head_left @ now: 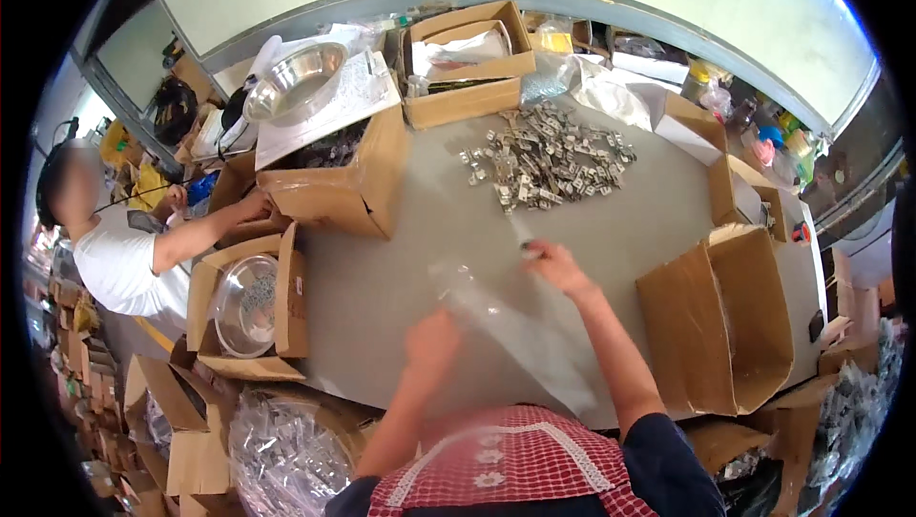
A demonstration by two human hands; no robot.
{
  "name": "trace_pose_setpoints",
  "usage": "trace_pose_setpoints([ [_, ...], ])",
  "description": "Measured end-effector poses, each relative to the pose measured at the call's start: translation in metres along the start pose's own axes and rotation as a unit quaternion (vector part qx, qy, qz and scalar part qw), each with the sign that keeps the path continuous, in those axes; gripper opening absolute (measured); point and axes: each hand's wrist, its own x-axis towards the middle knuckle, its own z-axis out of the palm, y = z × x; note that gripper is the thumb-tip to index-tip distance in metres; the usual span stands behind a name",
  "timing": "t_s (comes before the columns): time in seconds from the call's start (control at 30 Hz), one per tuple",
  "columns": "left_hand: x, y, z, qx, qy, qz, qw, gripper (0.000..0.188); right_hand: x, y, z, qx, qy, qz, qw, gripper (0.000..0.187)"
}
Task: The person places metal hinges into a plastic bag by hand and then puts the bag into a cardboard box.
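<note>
My left hand (434,338) is over the near middle of the grey table, smeared by motion, so its fingers cannot be made out. Beside it, a sheet-like clear plastic bag (549,350) stretches from near its fingertips toward my apron; whether that hand grips it is unclear. Farther right, my right hand (556,267) is closed in a pinch, with a narrow translucent plastic piece (520,228) sticking out from the fingertips. Just beyond that piece lies a loose heap of small shiny metal parts (558,159), several of them scattered at its left edge.
An open cardboard box (682,326) stands on the right. At the left, a carton (372,178) bears a steel bowl (298,83); nearer, another box holds a clear tub (246,302) of small parts. A person (134,255) reaches into a box there. Bagged parts (286,450) lie below the table edge.
</note>
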Motion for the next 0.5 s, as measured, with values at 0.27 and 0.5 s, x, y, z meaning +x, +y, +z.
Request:
trace_pose_setpoints([
  [0.27,0.015,-0.043,0.021,-0.043,0.089,0.009,0.995,0.024,0.124,0.032,-0.015,-0.353,0.217,-0.119,0.902,0.051],
  [0.5,-0.015,-0.043,0.043,-0.076,0.051,0.009,0.996,0.024,0.037,0.026,-0.009,-0.343,0.085,-0.162,0.921,0.049],
])
